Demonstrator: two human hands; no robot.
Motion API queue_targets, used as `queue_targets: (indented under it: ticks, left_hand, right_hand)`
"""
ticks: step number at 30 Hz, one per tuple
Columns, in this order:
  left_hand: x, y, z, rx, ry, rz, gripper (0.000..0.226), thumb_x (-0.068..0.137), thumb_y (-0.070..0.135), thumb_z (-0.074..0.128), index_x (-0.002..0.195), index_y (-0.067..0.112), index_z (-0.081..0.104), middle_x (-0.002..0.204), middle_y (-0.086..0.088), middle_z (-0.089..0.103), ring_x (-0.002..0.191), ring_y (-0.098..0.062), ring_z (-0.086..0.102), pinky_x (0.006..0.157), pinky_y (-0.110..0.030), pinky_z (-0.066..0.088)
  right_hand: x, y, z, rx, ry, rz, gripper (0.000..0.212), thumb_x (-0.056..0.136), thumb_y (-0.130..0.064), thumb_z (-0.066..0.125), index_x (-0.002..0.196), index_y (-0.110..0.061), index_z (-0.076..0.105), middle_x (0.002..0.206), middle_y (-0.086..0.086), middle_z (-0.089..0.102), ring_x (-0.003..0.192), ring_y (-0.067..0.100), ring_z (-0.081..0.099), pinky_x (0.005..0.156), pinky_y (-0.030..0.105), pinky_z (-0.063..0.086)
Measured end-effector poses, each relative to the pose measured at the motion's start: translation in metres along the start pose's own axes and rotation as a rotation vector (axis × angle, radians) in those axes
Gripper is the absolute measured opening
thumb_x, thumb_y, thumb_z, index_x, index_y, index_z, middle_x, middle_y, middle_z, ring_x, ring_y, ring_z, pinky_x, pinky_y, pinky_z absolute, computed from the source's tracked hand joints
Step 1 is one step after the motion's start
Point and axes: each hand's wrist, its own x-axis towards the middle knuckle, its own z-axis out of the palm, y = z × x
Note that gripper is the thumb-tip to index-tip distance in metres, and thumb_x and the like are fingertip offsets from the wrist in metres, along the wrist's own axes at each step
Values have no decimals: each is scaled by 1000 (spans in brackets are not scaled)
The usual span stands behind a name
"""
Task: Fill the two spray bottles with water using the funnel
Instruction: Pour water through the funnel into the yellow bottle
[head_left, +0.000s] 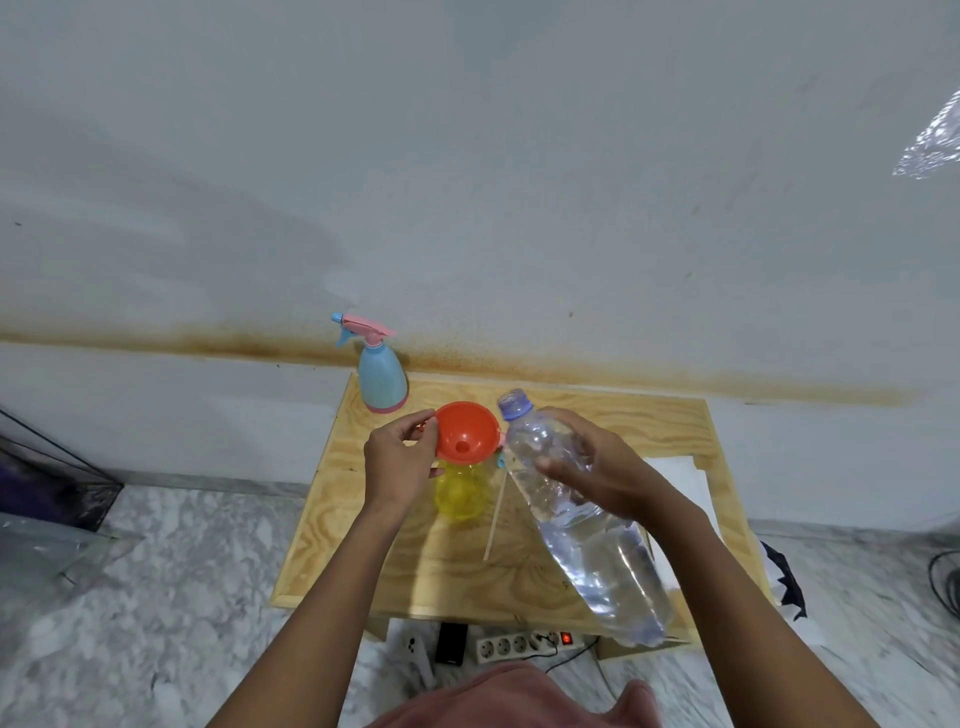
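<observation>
An orange funnel (466, 436) sits in the mouth of a yellow spray bottle (461, 493) standing on the small wooden table (649, 421). My left hand (397, 462) pinches the funnel's left rim. My right hand (597, 475) grips a large clear water bottle (587, 525), tilted with its blue-capped neck just right of the funnel and its base toward me. A blue spray bottle (382, 379) with a pink trigger head stands upright at the table's back left corner. A bit of the yellow bottle's removed spray head (501, 460) peeks out behind the funnel, with its thin tube (494, 514) lying on the table.
White paper (685, 483) lies on the table's right side. On the marble floor in front of the table are a power strip (524, 644) with a lit red switch and a black adapter (451, 644). A wall stands directly behind the table.
</observation>
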Motion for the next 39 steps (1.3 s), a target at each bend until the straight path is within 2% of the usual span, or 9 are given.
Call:
queue_targets:
  ticks: [2,4,7,11,13,18,26,32,39]
  left_hand:
    - [0,0,0,7,-1,0,22,94,18,66,115,15,73,91,-1,64,85,-22,72,58,-39,63]
    - [0,1,-1,14,-4,-6,22,94,18,66,115,15,73,90,-1,64,84,-22,72,59,-42,63]
    - [2,1,-2,12,-10,-16,21,93,18,67,113,15,73,93,-6,64,84,-24,72,59,-43,63]
    - [4,4,-4,8,-28,-36,19,94,17,66,112,17,72,94,-7,64,82,-22,72,58,-40,63]
    - [5,5,-4,6,-40,-54,20,94,17,66,113,15,71,92,-6,64,79,-21,72,56,-37,62]
    - [8,3,-5,29,-36,-82,21,93,19,68,113,13,72,105,-14,67,80,-25,74,57,-38,62]
    - [5,5,-4,36,-10,-84,12,92,20,69,104,18,73,106,-15,64,79,-22,72,56,-39,63]
    - [2,6,-2,29,-1,-82,13,93,19,68,105,17,72,106,-15,66,79,-20,71,54,-37,62]
    - [0,7,-1,21,7,-68,10,93,18,68,102,19,71,104,-16,65,74,-18,70,52,-35,61]
  right_hand:
    - [-4,1,-6,61,117,-26,53,84,-39,74,112,-73,45,99,-6,67,77,14,68,58,25,57]
    - [-6,1,-11,72,256,-61,57,82,-39,73,114,-73,41,109,-15,65,86,4,68,58,21,55]
    - [-1,4,-15,98,463,-98,55,81,-39,70,122,-61,41,118,-24,61,102,-9,62,73,8,49]
    - [19,8,-19,102,641,-100,64,89,-31,71,143,-35,37,133,-17,52,120,3,52,89,11,42]
    - [32,8,-21,145,670,-75,69,88,-33,71,146,-33,35,136,-15,50,123,2,48,95,19,41]
    - [65,8,-27,187,723,-69,71,86,-38,74,146,-30,36,138,-11,52,126,4,49,102,25,43]
    - [93,19,-29,225,787,-65,69,88,-39,71,145,-32,33,144,-2,51,132,11,48,110,36,43]
    - [88,26,-23,206,807,-83,71,86,-37,73,145,-28,34,142,-4,49,133,9,46,109,33,43]
    - [81,25,-21,112,771,-7,85,86,-57,66,152,-37,17,155,-8,38,142,6,35,106,28,36]
